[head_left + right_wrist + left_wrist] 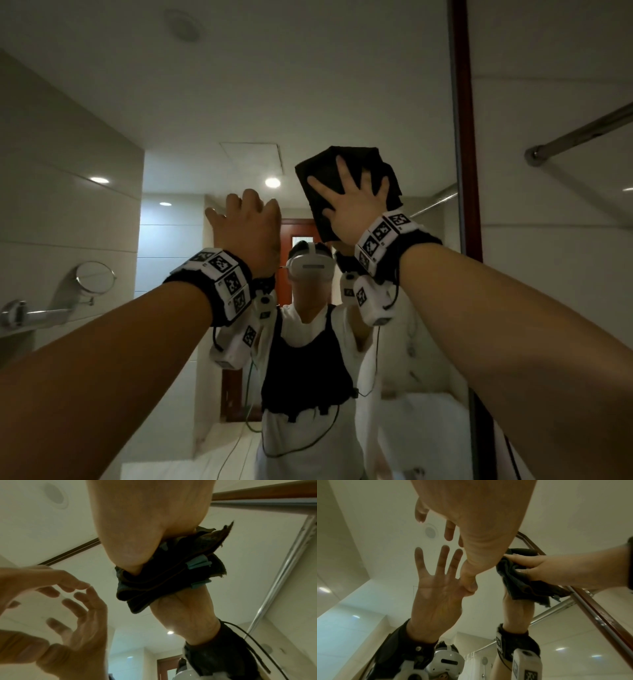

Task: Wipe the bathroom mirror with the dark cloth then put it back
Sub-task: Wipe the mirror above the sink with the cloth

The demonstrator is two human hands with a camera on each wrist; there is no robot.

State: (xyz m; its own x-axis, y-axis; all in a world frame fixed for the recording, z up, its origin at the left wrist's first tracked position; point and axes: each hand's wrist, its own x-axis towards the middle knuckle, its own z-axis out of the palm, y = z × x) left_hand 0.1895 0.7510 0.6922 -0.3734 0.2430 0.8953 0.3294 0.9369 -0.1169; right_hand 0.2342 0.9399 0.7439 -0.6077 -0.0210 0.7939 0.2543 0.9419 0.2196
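The dark cloth (322, 166) lies folded flat on the bathroom mirror (239, 102), high up near its right edge. My right hand (356, 202) presses it against the glass with spread, straight fingers. In the right wrist view the cloth (154, 586) bunches under the heel of the right hand (145, 527), blue tags showing. My left hand (250, 226) is raised just left of the cloth and holds nothing. In the left wrist view the left hand (479, 520) touches the glass with its fingertips, its palm mirrored below, beside the cloth (518, 585).
A reddish wooden frame (464, 137) bounds the mirror on the right. A chrome rail (582, 133) crosses the tiled wall beyond it. On the left wall a round shaving mirror (94, 277) sticks out on an arm. A person with a headset is reflected in the glass.
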